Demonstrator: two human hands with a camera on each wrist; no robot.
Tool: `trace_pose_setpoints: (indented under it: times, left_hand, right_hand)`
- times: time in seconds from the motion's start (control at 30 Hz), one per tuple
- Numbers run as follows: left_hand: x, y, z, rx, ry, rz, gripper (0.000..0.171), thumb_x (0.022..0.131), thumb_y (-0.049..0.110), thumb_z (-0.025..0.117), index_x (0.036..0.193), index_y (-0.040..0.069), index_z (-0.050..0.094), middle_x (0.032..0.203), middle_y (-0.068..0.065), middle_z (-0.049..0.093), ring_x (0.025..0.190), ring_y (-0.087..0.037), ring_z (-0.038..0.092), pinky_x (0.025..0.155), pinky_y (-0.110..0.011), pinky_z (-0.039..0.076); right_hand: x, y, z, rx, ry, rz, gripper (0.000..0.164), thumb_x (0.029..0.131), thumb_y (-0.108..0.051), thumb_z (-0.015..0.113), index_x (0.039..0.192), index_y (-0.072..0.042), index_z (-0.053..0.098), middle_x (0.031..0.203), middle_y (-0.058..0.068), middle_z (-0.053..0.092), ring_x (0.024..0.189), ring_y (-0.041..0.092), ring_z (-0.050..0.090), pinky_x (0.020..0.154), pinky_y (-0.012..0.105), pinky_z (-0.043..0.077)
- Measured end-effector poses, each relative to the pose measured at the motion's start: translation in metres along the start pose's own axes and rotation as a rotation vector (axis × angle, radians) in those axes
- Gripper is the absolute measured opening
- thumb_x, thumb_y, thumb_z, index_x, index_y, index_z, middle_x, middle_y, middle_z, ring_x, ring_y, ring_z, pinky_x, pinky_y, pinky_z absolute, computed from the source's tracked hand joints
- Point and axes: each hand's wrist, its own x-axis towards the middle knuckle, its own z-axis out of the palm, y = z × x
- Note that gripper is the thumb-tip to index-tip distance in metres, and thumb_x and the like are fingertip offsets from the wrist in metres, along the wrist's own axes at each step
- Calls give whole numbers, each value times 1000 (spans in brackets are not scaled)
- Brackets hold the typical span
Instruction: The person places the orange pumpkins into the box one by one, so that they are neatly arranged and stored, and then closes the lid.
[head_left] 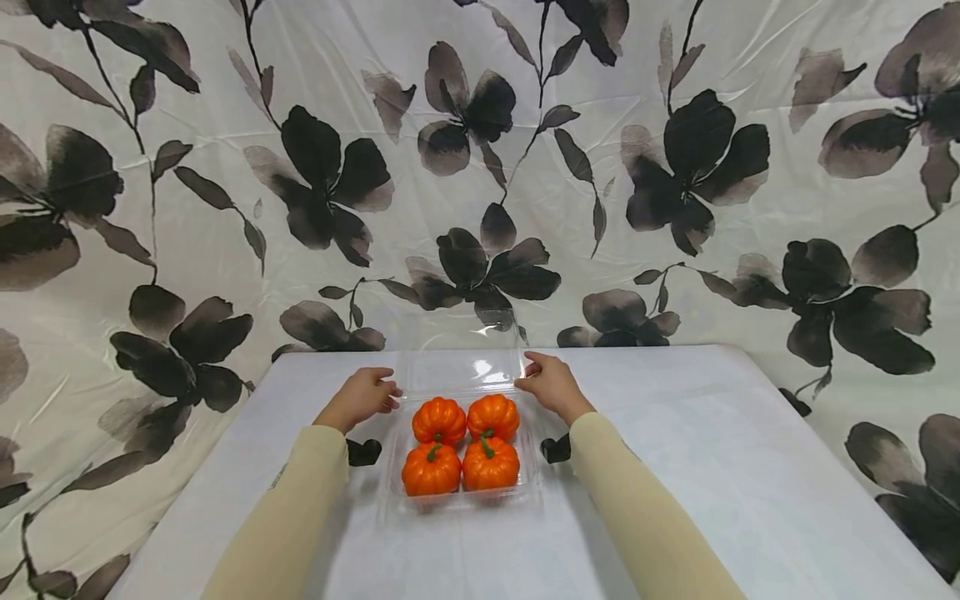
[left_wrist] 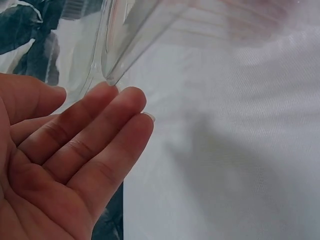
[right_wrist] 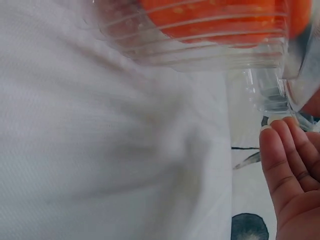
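A clear plastic clamshell container [head_left: 528, 492] sits on the table with several small orange pumpkins [head_left: 491, 463] in it, arranged in two rows with green stems. Its hinged lid [head_left: 459, 368] stands raised at the far side. At the lid's left edge is my left hand [head_left: 365, 395]; in the left wrist view its extended fingertips touch a corner of the clear plastic [left_wrist: 135, 47]. My right hand [head_left: 553, 383] is at the right edge of the lid, its fingers straight in the right wrist view. Part of its thumb side is cut off there.
A white cloth covers the table [head_left: 675, 467]. Behind it hangs a pale curtain [head_left: 570, 208] printed with dark flowers. Black wrist camera mounts [head_left: 364, 452] sit under both wrists, beside the container's sides.
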Motion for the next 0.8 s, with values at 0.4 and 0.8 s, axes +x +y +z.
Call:
trace_pose_setpoints:
  times: [0.4, 0.8]
  left_hand:
    - [2, 0, -3, -33, 49, 27, 48, 100, 17, 42, 145, -1, 37, 106, -25, 69, 81, -22, 70, 78, -33, 59]
    - [2, 7, -5, -11, 196, 89, 40, 98, 16, 47, 136, 5, 45, 109, -22, 63, 92, -30, 67, 81, -35, 59]
  right_hand:
    - [0, -3, -2, 65, 25, -27, 63, 82, -17, 74, 140, -14, 50, 94, 4, 62, 83, 18, 55, 71, 25, 48]
    - [-4, -5, -5, 135, 49, -68, 48, 87, -16, 67, 132, -14, 52, 114, 8, 64, 105, 24, 62, 90, 41, 55]
